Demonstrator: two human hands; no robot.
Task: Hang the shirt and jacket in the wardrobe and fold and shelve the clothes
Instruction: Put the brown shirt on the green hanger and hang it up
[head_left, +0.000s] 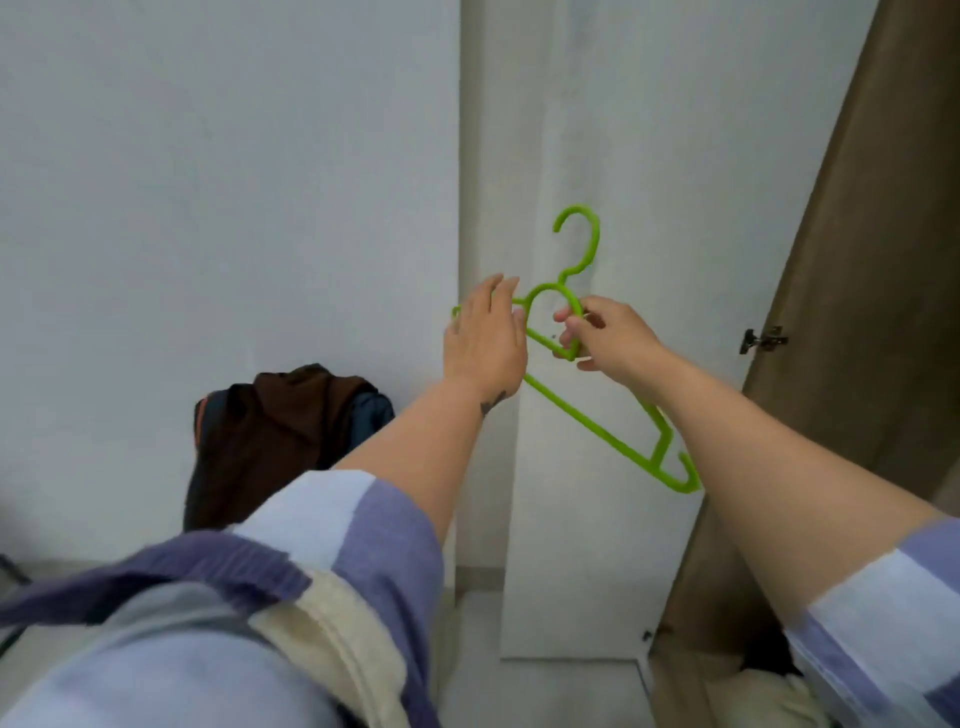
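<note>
**Green hanger held up at the open wardrobe**

The brown wardrobe door (852, 291) stands open on the right, beside a white panel (587, 545). A dark clothes pile (270, 436) lies low on the left. A garment (218, 623) drapes over the left arm. The green hanger (592, 421) tilts in mid-air; right hand (610, 335) fingers pinch its neck loop, left hand (483, 343) fingers straight against its left end.

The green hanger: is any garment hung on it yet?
No. The green hanger is bare, pinched near its neck by the right hand, with the left hand at its other shoulder.
</note>
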